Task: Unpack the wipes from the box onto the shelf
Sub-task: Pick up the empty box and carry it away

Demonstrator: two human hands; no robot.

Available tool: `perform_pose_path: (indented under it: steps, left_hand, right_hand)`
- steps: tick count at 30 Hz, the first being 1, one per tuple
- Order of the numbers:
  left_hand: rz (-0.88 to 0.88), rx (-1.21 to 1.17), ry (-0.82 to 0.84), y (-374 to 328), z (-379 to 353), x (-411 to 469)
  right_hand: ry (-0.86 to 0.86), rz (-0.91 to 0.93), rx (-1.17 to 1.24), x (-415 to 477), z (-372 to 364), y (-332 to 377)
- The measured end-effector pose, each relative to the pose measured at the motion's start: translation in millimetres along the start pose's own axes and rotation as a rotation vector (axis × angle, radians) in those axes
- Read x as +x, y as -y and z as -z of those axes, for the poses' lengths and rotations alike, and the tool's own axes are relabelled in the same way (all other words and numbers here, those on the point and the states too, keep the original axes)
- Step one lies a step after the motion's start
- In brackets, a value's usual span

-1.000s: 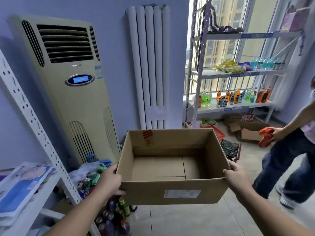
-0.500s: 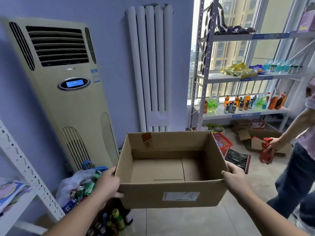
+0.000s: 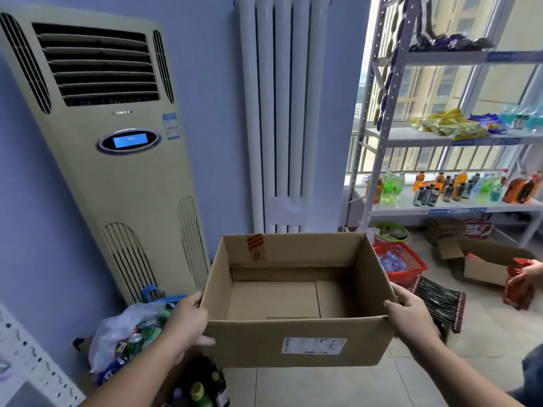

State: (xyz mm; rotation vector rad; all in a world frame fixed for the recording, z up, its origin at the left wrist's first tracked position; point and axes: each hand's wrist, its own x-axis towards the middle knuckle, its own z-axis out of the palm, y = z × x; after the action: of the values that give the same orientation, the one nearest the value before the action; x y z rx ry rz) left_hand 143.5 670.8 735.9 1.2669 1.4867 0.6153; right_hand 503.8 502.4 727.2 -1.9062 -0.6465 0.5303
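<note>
I carry an open brown cardboard box (image 3: 296, 342) in front of me at waist height, and its inside is bare, with no wipes in it. My left hand (image 3: 186, 321) grips the box's left front corner with the thumb on the front wall. My right hand (image 3: 411, 314) grips the right front corner, thumb over the rim. A white label sits on the box's front. A corner of the white perforated shelf (image 3: 26, 359) shows at the lower left.
A tall beige air conditioner (image 3: 117, 160) and a white radiator (image 3: 276, 113) stand against the blue wall ahead. A bag of cans (image 3: 129, 333) and bottles (image 3: 199, 389) lie below left. At right: a stocked metal rack (image 3: 440, 136), red basket (image 3: 402, 262), floor boxes, another person's hand (image 3: 529, 274).
The view has turned to the right and moved closer to the wall; the left shelf with its packs has slid nearly out of view. My grip on the box is unchanged. The other person has moved right.
</note>
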Motion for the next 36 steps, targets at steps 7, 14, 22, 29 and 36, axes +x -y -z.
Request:
perform_pose_path:
  steps: [7, 14, 22, 29, 36]
  left_hand:
    - [0.014, 0.040, 0.030, -36.0, -0.3, 82.0]
    - [0.037, 0.085, 0.054, -65.6, -21.2, 146.7]
    - [0.105, 0.048, 0.025, -97.5, -74.4, 232.9]
    - [0.216, 0.063, -0.016, -109.4, -112.9, 303.7]
    - [0.334, 0.049, -0.050, -96.5, -134.9, 383.8]
  right_hand:
    - [-0.008, -0.012, 0.009, 59.7, -46.9, 13.8]
    - [-0.032, -0.066, 0.020, 120.8, -71.9, 13.0]
    - [0.002, -0.105, 0.012, 225.8, -94.8, 1.2]
    - [0.120, -0.120, 0.017, 319.4, -116.0, 0.3]
    - [0.160, -0.199, -0.069, 393.6, -157.3, 7.3]
